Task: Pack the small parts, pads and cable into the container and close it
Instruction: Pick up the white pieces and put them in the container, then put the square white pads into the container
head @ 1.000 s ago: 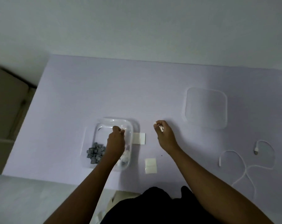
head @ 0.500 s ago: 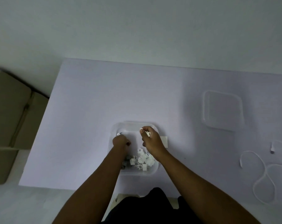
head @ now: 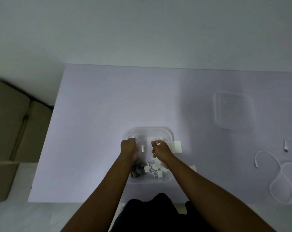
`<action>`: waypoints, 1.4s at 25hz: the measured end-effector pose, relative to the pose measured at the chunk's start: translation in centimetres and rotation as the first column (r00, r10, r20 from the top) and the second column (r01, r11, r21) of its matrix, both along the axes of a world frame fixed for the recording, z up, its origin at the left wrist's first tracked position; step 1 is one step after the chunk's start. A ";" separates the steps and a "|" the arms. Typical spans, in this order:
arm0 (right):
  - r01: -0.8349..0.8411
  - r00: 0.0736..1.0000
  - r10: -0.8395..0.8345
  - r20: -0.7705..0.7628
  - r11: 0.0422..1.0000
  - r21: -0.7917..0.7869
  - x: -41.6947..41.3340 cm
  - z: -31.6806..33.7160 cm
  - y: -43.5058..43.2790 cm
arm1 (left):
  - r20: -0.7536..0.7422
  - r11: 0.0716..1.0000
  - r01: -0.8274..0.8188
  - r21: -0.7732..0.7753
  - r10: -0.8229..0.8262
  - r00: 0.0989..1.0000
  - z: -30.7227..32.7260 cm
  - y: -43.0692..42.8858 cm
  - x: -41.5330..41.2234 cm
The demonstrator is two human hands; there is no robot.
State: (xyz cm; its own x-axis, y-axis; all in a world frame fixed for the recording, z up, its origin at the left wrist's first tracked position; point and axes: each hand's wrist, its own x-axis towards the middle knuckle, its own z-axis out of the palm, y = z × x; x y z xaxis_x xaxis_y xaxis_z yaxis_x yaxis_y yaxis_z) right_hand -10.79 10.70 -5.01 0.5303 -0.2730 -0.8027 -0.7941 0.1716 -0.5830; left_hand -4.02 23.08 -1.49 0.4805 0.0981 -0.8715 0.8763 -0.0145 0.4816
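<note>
Head camera looks steeply down at the table [head: 108, 106].

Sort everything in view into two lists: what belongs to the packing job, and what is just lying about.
Belongs to the job:
container
grey parts
white parts
pad
second pad
lid
cable

Just lying about:
cardboard box
</note>
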 end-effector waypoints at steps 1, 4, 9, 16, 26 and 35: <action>0.028 0.999 -0.028 -0.018 1.000 0.014 0.2 -0.3 0.2 | 0.066 0.996 0.080 0.031 -0.082 0.994 0.3 0.4 0.1; 0.086 0.995 -0.083 -0.059 0.995 0.055 1.0 -0.8 0.7 | 0.397 0.856 0.299 0.421 -0.470 0.788 1.3 2.1 0.1; 0.194 0.975 -0.176 -0.133 0.971 0.140 2.7 -1.0 2.2 | 0.420 0.702 0.343 0.624 -0.671 0.611 -1.6 5.2 0.3; 0.308 0.950 -0.284 -0.128 0.913 0.267 4.2 -0.1 4.1 | 0.486 0.826 0.404 0.394 -0.560 0.671 -4.3 5.3 -1.5; 0.058 0.998 -0.059 0.005 0.989 0.135 2.6 1.0 3.6 | 0.476 0.820 0.389 0.419 -0.564 0.675 -4.7 5.4 -1.3; 0.301 0.883 -0.068 0.464 0.842 -0.448 -4.8 4.5 -4.7 | 0.485 0.583 0.169 0.795 -0.777 0.402 -1.1 0.7 -2.1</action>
State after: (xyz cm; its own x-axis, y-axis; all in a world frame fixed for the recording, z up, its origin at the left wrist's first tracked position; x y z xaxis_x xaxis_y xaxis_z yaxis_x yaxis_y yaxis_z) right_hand -15.60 5.99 -0.55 0.6751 -0.6959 -0.2448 -0.4400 -0.1134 -0.8908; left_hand -6.10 23.81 -2.58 0.9940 -0.1092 -0.0082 -0.0835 -0.8036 0.5893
